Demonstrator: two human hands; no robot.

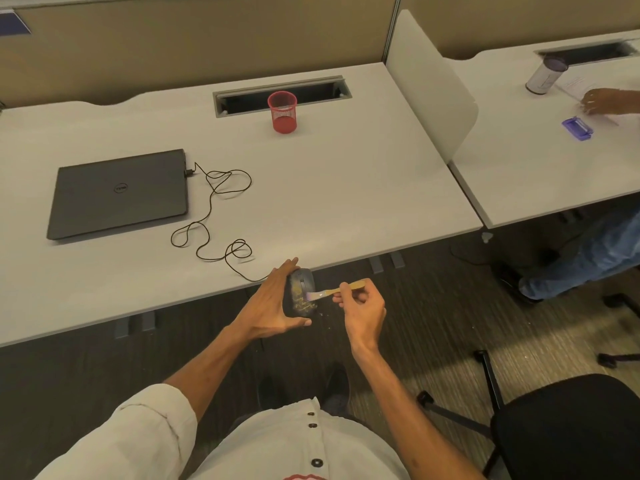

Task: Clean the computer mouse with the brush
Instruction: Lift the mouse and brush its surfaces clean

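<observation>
Mouse (300,289) is held in the air just off the desk's (346,202) near edge, over the floor, top face toward you. Its cable (207,233) runs back onto the desk to the closed laptop (117,194). Your left hand (272,306) clamps the mouse: fingers laid together along the side nearer the desk, thumb pressed across the end farthest from it. Your right hand (363,311) pinches the brush (332,291) handle between thumb and curled fingers, with the bristles touching the mouse's top where yellowish crumbs (300,303) lie. Step in hand, by my reading: sweeping that debris off. Stroke one way only, away from the desk, so the crumbs drop clear of it rather than onto it. Use light pressure with the bristle tips only, and work along the seam by the wheel, where grit likely lodges. Tilt the mouse so loosened bits fall free. Mind the cable: a tug past the desk edge could drag at the laptop plug.
</observation>
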